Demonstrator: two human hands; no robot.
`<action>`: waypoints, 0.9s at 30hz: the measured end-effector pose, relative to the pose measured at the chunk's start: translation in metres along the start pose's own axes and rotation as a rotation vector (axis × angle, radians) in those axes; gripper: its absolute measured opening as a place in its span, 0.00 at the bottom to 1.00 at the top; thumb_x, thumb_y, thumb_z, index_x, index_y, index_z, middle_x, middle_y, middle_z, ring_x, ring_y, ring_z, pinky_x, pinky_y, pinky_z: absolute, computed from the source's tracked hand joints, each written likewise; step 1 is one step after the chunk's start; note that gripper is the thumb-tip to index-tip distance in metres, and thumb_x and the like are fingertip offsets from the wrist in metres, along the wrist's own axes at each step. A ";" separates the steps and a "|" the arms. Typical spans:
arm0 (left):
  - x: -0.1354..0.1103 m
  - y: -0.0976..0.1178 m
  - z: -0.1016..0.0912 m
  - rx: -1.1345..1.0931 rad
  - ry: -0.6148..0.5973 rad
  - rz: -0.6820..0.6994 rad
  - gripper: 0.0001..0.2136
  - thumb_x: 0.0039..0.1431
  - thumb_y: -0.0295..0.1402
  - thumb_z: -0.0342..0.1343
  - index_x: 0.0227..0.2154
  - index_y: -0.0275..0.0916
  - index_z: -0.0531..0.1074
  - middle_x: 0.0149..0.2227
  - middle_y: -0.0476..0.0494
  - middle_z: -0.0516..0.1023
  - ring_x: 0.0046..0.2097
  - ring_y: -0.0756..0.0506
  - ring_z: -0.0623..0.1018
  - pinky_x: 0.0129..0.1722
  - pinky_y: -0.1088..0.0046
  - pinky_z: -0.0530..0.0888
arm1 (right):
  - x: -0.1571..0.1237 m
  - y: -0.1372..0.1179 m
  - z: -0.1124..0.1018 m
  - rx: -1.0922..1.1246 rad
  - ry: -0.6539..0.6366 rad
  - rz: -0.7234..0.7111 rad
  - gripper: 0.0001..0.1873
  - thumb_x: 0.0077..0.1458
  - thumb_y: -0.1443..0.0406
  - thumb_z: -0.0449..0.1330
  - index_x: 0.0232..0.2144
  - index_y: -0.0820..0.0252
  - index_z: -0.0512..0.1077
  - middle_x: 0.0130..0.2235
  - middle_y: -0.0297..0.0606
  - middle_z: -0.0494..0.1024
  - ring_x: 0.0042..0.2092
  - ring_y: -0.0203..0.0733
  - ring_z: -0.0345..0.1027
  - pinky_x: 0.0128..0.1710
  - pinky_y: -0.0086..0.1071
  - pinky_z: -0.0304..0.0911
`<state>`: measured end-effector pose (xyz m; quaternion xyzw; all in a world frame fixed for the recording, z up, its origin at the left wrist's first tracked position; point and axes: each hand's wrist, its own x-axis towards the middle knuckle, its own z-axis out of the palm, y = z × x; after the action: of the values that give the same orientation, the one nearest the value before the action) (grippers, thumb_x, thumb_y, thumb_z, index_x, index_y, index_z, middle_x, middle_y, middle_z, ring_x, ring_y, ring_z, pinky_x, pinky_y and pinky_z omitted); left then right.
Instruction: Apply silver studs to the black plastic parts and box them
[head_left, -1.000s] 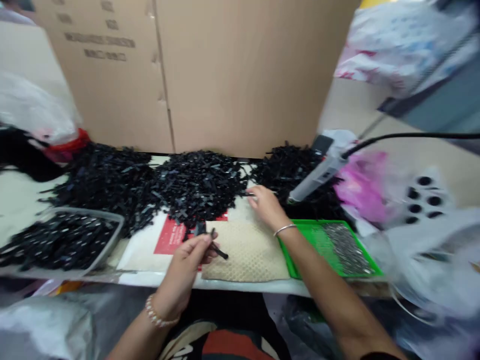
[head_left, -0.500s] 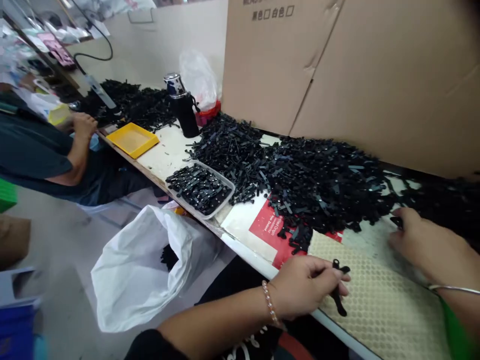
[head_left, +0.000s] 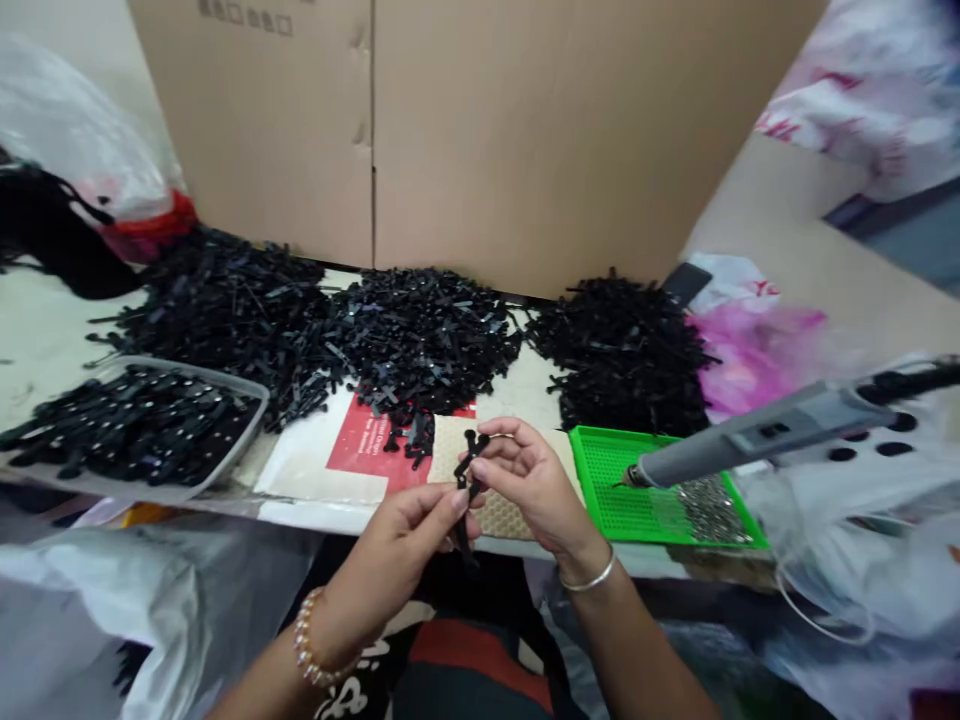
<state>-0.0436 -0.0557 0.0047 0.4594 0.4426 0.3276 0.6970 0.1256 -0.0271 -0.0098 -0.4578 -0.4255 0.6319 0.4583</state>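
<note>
Several black strips (head_left: 472, 460), their upper ends crossed, are held up between both hands. The left hand (head_left: 420, 535) pinches them lower down; the right hand (head_left: 529, 490) closes on the crossed part. The step looks like fitting or aligning pieces, which calls for a steady double pinch. Beneath lies a textured mat (head_left: 506, 518), and the strips' lower end hangs out past the front edge of the worktop (head_left: 45, 330). Room is tight rightward: a green tray (head_left: 589, 485) adjoins the mat, with a grey driver (head_left: 750, 435) over it. Behind, a black pile (head_left: 427, 335) limits reach; the lap side is opener.
</note>
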 end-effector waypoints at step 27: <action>0.006 0.005 0.018 0.083 0.064 -0.068 0.13 0.53 0.42 0.58 0.25 0.36 0.77 0.25 0.45 0.78 0.23 0.51 0.66 0.24 0.77 0.62 | -0.009 -0.017 -0.021 0.019 -0.127 0.057 0.19 0.44 0.65 0.70 0.39 0.58 0.71 0.26 0.28 0.76 0.28 0.30 0.69 0.30 0.25 0.65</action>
<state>-0.0255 -0.0550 0.0111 0.4617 0.4932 0.2997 0.6736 0.1506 -0.0294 0.0030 -0.4243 -0.4347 0.6765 0.4164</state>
